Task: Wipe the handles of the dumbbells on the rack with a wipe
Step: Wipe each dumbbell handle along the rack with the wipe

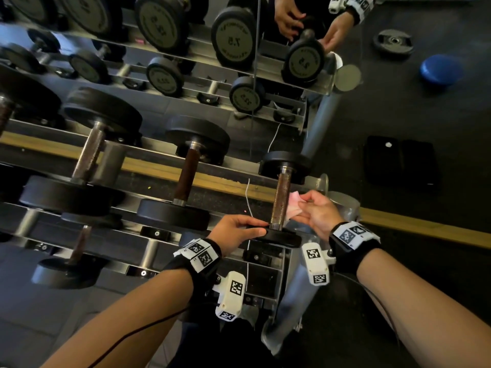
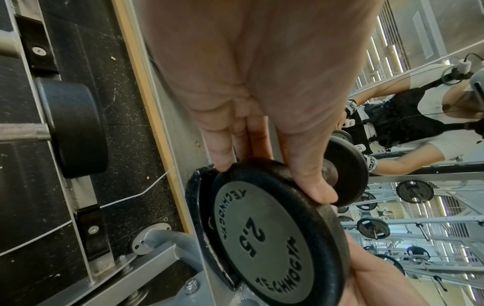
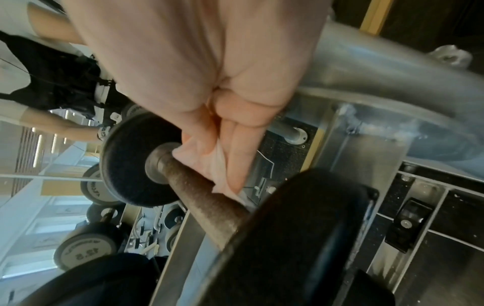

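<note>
Your left hand (image 1: pixel 233 231) grips the near end plate of the smallest dumbbell (image 1: pixel 282 200), fingers curled over the plate's rim; the left wrist view shows this plate (image 2: pixel 272 234) marked 2.5, with fingertips (image 2: pixel 222 163) on its edge and the thumb across the rim. The dumbbell lies at the right end of the rack (image 1: pixel 316 181), on its upper tier, with its handle (image 1: pixel 281 199) running away from you to the far plate (image 1: pixel 285 164). Your right hand (image 1: pixel 317 211) pinches a pale pink wipe (image 1: pixel 293 205) between thumb and fingers; the wipe touches the right side of the handle about midway along it. In the right wrist view the wipe (image 3: pixel 207 163) is bunched under the fingers (image 3: pixel 239 157) and lies against the rough, brownish handle (image 3: pixel 209 205). Larger dumbbells (image 1: pixel 186 171) sit to the left on the same tier. A mirror (image 1: pixel 255 49) behind the rack reflects both hands.
</note>
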Demonstrator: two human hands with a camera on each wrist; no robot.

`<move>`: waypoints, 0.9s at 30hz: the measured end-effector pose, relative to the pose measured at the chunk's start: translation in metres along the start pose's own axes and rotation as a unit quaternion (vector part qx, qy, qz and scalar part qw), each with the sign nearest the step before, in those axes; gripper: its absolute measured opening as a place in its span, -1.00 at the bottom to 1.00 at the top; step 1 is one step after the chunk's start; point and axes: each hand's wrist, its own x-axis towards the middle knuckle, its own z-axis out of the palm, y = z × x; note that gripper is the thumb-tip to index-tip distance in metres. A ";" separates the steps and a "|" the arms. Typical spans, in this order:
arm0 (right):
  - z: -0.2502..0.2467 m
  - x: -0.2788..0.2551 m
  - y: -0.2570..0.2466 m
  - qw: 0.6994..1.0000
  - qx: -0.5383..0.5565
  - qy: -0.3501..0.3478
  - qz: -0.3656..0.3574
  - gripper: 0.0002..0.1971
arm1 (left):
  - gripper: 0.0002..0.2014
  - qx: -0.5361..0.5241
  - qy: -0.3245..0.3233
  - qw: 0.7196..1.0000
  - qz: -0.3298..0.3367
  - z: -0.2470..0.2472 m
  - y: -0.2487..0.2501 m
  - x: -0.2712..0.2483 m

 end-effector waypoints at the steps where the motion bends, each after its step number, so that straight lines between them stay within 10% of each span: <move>1: -0.004 -0.002 0.001 1.000 0.002 -0.001 0.002 -0.80 | -0.80 0.001 0.000 1.000 -0.002 0.000 0.000 0.000; 13: 0.016 0.009 0.001 0.996 0.082 0.006 0.025 -0.75 | -0.80 0.023 0.009 1.000 -0.011 0.000 0.000 0.000; 27: -0.008 -0.011 0.012 0.990 -0.141 -0.007 -0.007 -0.86 | -0.79 0.027 -0.007 0.999 -0.017 -0.001 0.007 -0.001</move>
